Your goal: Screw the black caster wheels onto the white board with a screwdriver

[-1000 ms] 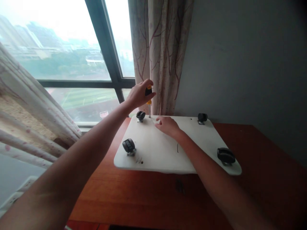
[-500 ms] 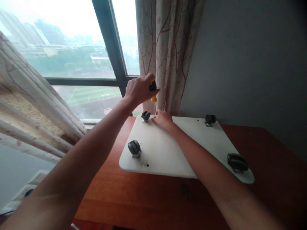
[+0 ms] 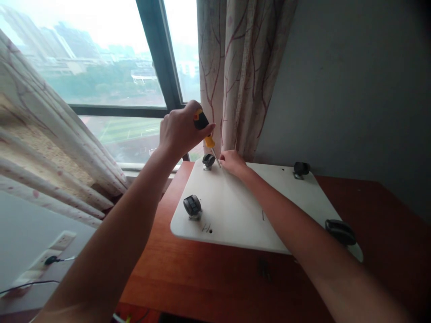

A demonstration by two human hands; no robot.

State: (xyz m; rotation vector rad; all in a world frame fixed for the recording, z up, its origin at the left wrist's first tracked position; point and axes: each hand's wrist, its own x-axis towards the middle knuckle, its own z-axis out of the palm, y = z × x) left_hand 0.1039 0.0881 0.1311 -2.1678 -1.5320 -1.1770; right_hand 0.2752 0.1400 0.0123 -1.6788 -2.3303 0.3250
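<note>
Holding one screwdriver (image 3: 209,142), four casters (image 3: 192,205) upturned

Both bare arms reach forward over the bench (image 3: 161,269). The left arm (image 3: 116,229) rises from the near left, the left hand (image 3: 179,129) lifted above the far left corner, fingers (image 3: 193,105) curled in a grip, thumb (image 3: 206,130) extended rightward. The right arm (image 3: 292,220) slants in across the near edge; the right hand (image 3: 235,163) sits lower, by the far edge, its fingers bent and pointing left. Whether their tips meet is too small to tell.
</note>
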